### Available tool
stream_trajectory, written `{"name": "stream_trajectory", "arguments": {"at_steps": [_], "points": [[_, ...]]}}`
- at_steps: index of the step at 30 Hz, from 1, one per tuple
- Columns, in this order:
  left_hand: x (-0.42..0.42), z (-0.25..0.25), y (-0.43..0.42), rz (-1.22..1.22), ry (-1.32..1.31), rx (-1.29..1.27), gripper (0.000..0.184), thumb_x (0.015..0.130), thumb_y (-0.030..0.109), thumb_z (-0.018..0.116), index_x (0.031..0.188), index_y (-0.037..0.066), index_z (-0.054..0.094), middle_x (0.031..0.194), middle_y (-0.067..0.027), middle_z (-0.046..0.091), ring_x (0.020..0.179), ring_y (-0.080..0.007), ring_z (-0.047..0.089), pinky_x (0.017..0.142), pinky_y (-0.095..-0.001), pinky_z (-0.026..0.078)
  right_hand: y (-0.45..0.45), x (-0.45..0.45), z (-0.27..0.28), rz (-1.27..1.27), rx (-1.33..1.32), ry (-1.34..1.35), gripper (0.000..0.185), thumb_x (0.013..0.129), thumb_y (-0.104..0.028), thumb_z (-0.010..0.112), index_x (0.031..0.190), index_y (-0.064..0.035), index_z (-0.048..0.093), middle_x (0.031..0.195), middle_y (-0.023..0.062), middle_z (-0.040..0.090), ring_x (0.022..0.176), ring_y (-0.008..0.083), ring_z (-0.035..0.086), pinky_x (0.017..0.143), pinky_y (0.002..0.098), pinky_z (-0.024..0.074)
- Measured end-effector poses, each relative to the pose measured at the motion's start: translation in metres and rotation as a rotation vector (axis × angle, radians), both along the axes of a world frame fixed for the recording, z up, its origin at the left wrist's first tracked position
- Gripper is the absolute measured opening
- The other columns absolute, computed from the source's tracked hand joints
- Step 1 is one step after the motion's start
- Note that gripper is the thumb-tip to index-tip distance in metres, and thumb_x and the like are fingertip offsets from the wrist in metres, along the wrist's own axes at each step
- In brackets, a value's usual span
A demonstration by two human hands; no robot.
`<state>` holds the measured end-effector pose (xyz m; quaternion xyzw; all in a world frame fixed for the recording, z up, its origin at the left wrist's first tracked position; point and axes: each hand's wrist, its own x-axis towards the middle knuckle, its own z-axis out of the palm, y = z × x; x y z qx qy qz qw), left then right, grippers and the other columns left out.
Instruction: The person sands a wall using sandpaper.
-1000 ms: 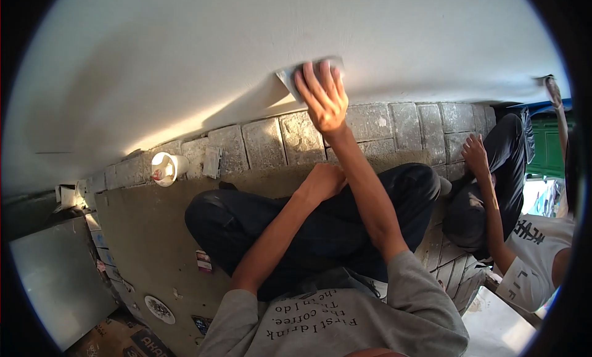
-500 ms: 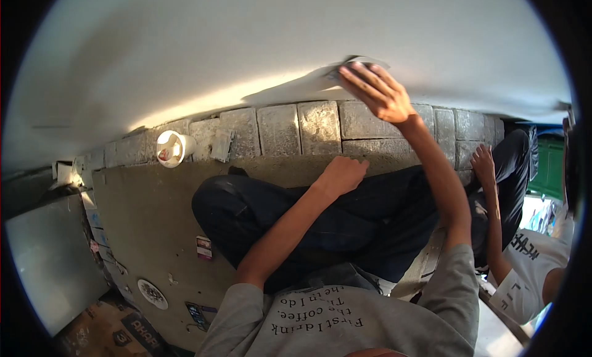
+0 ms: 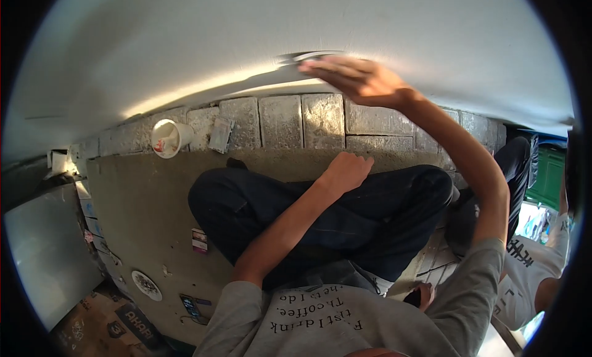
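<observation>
Against the pale wall [image 3: 185,42], my right hand [image 3: 357,78] presses a thin, flat grey sheet [image 3: 314,57]; both are blurred by motion. The fingers point left, over the sheet. My left hand [image 3: 350,172] rests near my crossed legs [image 3: 320,215], its fingers curled in; whether anything is inside them cannot be seen. Below the wall runs a row of grey paving blocks [image 3: 280,119].
A white bucket [image 3: 180,137] stands left on the blocks, beside a small packet [image 3: 221,135]. A plate [image 3: 147,285], a small box [image 3: 199,240] and a phone-like item [image 3: 190,305] lie lower left. Another person [image 3: 524,264] sits at the right, near a green container [image 3: 547,178].
My right hand swept right along the wall with the sheet, then back left, and its fingers now point left. My left hand has shifted slightly right. The other person's hand has left their knee.
</observation>
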<state>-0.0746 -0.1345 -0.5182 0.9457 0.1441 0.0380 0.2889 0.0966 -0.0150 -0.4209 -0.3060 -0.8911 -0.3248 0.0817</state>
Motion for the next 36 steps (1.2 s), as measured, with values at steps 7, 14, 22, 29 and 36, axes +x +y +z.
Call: {"name": "stream_trajectory", "arguments": {"at_steps": [7, 14, 22, 29, 36], "points": [[0.003, 0.000, -0.003, -0.010, -0.029, 0.011, 0.014, 0.093, 0.018, 0.061, 0.091, 0.004, 0.062, 0.061, -0.0114, 0.064, 0.061, -0.0306, 0.068, 0.056, -0.0424, 0.053, -0.031, 0.033, 0.048, -0.122, -0.064, -0.116, 0.055, 0.088, -0.014, 0.065, 0.142, -0.0124, 0.054, 0.156, -0.0027, 0.042, 0.143, 0.0109, 0.040, 0.121, 0.0299, 0.0345], [-0.001, 0.000, 0.000, -0.020, 0.039, 0.015, 0.014, 0.093, 0.018, 0.061, 0.091, 0.004, 0.062, 0.062, -0.0111, 0.064, 0.062, -0.0297, 0.069, 0.057, -0.0421, 0.053, 0.029, -0.083, 0.015, -0.039, 0.061, -0.006, 0.056, 0.090, -0.016, 0.064, 0.145, -0.0108, 0.049, 0.157, 0.0004, 0.041, 0.142, 0.0155, 0.041, 0.119, 0.0296, 0.0369], [0.002, 0.001, -0.003, -0.013, 0.006, -0.018, 0.012, 0.092, 0.015, 0.060, 0.091, 0.004, 0.062, 0.063, -0.0114, 0.065, 0.062, -0.0299, 0.069, 0.057, -0.0414, 0.053, -0.039, 0.057, 0.054, -0.107, -0.027, -0.110, 0.050, 0.091, -0.011, 0.063, 0.141, -0.0140, 0.055, 0.148, -0.0020, 0.053, 0.139, 0.0126, 0.046, 0.116, 0.0312, 0.0415], [0.001, -0.001, -0.005, -0.011, -0.029, 0.012, 0.011, 0.091, 0.015, 0.061, 0.089, 0.003, 0.061, 0.063, -0.0122, 0.065, 0.061, -0.0316, 0.068, 0.056, -0.0424, 0.053, -0.008, -0.008, 0.027, -0.121, 0.079, -0.102, 0.053, 0.095, -0.019, 0.060, 0.146, -0.0127, 0.048, 0.156, 0.0003, 0.042, 0.145, 0.0152, 0.037, 0.121, 0.0323, 0.0332], [-0.002, 0.000, 0.001, -0.011, 0.030, -0.024, 0.013, 0.092, 0.016, 0.060, 0.090, 0.003, 0.062, 0.064, -0.0125, 0.065, 0.062, -0.0308, 0.068, 0.057, -0.0435, 0.053, 0.019, -0.058, -0.009, -0.040, 0.027, -0.026, 0.064, 0.087, -0.015, 0.067, 0.147, -0.0107, 0.046, 0.161, 0.0026, 0.033, 0.148, 0.0175, 0.030, 0.124, 0.0315, 0.0272]]}}
